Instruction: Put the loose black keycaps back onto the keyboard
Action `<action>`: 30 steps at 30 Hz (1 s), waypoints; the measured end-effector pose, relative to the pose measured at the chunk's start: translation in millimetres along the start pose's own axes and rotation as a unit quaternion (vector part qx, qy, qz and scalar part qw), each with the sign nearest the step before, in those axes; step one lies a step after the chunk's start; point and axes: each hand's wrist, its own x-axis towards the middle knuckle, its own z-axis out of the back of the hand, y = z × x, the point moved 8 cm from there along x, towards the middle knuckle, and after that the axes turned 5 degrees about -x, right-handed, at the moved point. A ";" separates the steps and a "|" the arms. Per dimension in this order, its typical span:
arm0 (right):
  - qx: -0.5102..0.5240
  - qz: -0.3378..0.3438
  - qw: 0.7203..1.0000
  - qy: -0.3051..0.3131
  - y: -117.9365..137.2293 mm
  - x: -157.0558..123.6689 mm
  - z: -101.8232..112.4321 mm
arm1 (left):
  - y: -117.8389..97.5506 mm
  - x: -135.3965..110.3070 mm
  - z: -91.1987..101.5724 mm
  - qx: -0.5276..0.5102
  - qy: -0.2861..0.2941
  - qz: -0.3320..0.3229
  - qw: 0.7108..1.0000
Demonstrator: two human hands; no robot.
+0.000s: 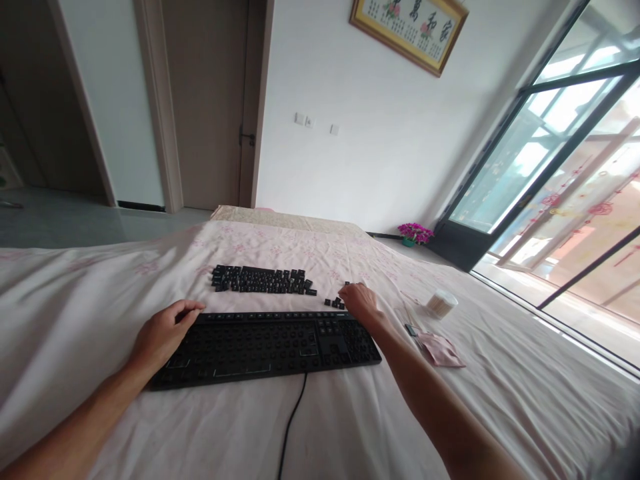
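A black keyboard (250, 343) lies on the pink patterned cloth, its main area mostly bare of keycaps; a row of caps runs along its far edge. Beyond it, many loose black keycaps (265, 280) are laid out in rows. My left hand (167, 327) rests by the keyboard's far left corner, fingers curled in and pressed together; anything between them is hidden. My right hand (361, 300) reaches over the keyboard's far right end, fingertips closed and down beside several small loose keycaps (335, 303). Whether a keycap is in those fingertips cannot be made out.
A clear tub of cotton swabs (441, 304) and a pink cloth pouch (440, 349) lie to the right. The keyboard's cable (293, 420) runs toward me. Beyond are a closed door (205, 100), pink flowers (415, 232) and a glass door (535, 153).
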 end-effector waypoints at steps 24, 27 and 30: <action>0.147 0.155 0.977 0.006 33.1 -88.7 25.9 | -1.3 -2.4 1.2 0.018 -0.002 -0.009 1.000; 0.147 0.143 0.979 0.005 34.6 -100.6 21.9 | -0.9 -2.2 1.3 0.013 -0.005 -0.014 1.000; 0.144 0.127 0.981 -0.007 32.0 -104.1 20.4 | -0.5 -1.7 1.4 0.013 -0.007 -0.012 1.000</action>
